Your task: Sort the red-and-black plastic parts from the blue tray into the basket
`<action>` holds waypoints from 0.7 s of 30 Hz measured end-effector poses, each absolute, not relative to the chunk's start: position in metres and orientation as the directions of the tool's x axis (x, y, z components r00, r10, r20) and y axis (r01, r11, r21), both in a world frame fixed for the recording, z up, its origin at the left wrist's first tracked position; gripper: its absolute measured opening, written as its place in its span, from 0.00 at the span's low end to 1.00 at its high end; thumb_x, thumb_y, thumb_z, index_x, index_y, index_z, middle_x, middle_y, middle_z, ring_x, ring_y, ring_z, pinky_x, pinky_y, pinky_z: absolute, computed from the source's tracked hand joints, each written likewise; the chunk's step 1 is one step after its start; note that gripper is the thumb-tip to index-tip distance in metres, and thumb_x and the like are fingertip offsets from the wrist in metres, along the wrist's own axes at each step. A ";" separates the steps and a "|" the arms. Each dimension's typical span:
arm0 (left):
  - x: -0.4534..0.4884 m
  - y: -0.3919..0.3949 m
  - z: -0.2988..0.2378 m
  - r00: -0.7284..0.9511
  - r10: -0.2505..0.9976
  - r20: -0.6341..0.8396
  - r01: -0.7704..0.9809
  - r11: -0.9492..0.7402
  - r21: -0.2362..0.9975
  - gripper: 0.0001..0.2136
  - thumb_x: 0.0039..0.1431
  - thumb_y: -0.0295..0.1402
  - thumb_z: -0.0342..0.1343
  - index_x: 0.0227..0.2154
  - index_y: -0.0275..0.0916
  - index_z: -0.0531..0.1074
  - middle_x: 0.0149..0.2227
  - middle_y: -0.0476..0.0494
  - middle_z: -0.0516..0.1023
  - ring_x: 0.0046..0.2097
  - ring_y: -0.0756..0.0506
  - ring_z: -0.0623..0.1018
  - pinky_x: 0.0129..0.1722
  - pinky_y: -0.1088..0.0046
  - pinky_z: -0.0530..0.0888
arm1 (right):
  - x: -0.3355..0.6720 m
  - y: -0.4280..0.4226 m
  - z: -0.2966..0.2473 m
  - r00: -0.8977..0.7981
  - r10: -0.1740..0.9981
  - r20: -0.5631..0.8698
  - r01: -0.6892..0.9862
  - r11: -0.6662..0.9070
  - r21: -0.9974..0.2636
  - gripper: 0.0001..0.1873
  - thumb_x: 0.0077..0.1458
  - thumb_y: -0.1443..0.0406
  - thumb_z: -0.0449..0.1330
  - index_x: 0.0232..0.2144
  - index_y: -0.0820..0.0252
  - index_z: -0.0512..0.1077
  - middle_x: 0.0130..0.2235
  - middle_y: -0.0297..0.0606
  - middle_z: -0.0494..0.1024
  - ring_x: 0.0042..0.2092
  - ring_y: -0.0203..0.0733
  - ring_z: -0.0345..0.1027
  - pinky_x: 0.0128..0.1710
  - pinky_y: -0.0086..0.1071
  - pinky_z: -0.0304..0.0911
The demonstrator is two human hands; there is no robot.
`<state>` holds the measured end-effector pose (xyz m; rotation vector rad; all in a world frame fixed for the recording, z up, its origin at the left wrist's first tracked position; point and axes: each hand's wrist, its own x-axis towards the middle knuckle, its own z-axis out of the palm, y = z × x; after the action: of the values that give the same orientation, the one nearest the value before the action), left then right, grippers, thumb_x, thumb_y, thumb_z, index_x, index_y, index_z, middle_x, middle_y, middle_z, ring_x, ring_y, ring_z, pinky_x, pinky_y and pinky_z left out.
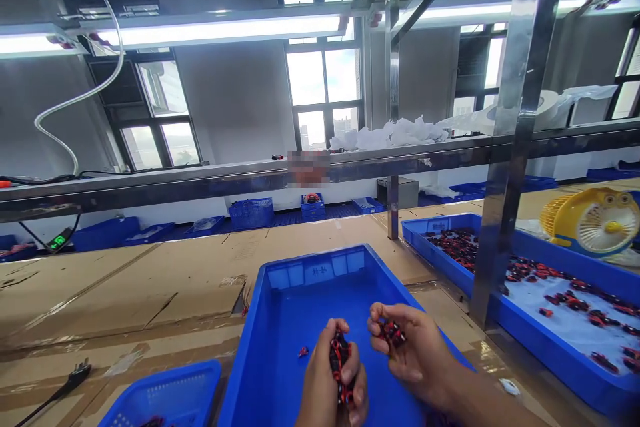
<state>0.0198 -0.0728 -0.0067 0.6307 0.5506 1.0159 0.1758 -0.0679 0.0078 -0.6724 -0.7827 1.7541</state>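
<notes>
Left hand: the left hand (320,380) is over the near part of the middle blue tray (300,310), its fingers (354,373) curled closely around a clump of red-and-black parts (341,360).
Right hand: the right hand (417,347) is just beside it, over the same tray's right side, thumb and fingers bent inward with a narrow gap, gripping a smaller bunch of parts (393,332); the two hands are apart.
Loose piece: one small red piece (303,351) lies on the middle tray's floor, left of the left hand.
Small basket: a blue basket (193,377) is left of the middle tray, with some dark and red bits (153,421) at the picture's lower edge, too cut off to make out.
Right-hand tray: a long blue tray (435,265) holds many red-and-black pieces (530,270), heaped toward its far end and scattered nearer, on a white lining (530,320).
Worktop: the worktop (175,280) is covered with taped brown cardboard; a black plug (75,373) lies at the left.
Fan: a yellow fan (590,223) is at the far right, beyond the long tray.
Frame: a metal post (505,180) rises beside the long tray, crossing a metal rail (225,180); crumpled white plastic (395,133) is piled above the rail.
</notes>
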 end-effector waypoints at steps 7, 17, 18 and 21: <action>0.013 -0.078 0.008 0.369 0.904 -0.217 -0.476 0.384 0.791 0.20 0.60 0.55 0.48 0.46 0.46 0.63 0.14 0.60 0.57 0.13 0.53 0.60 0.08 0.83 0.60 | 0.151 -0.082 -0.001 -0.166 0.980 0.108 -0.170 0.079 -0.982 0.18 0.44 0.55 0.72 0.27 0.62 0.73 0.18 0.23 0.60 0.20 0.26 0.48 0.19 0.23 0.44; 0.017 -0.077 0.000 0.350 0.933 -0.084 -0.132 0.138 0.982 0.29 0.59 0.59 0.43 0.50 0.39 0.64 0.11 0.58 0.60 0.13 0.50 0.67 0.11 0.82 0.59 | 0.158 -0.087 0.013 -0.187 0.972 0.143 0.234 0.185 -0.954 0.03 0.47 0.69 0.59 0.26 0.60 0.67 0.21 0.25 0.64 0.25 0.33 0.56 0.26 0.27 0.53; 0.017 -0.077 0.000 0.346 0.935 -0.080 -0.119 0.128 0.985 0.32 0.59 0.59 0.44 0.53 0.37 0.63 0.12 0.58 0.62 0.13 0.50 0.66 0.12 0.80 0.61 | 0.157 -0.088 0.013 -0.177 0.969 0.172 0.244 0.213 -0.946 0.04 0.47 0.70 0.58 0.26 0.59 0.66 0.21 0.25 0.64 0.25 0.33 0.57 0.26 0.27 0.53; 0.016 -0.075 0.001 0.322 0.943 -0.085 -0.123 0.130 0.984 0.36 0.56 0.60 0.49 0.57 0.34 0.63 0.13 0.54 0.66 0.14 0.50 0.67 0.13 0.79 0.62 | 0.154 -0.092 0.016 -0.131 0.940 0.316 0.369 0.342 -0.864 0.05 0.46 0.71 0.57 0.26 0.58 0.65 0.21 0.25 0.67 0.24 0.33 0.58 0.24 0.26 0.53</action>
<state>0.0158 -0.0748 0.0009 1.1622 0.9213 0.9598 0.1544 -0.0919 0.0158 -1.1831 -1.6858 0.7787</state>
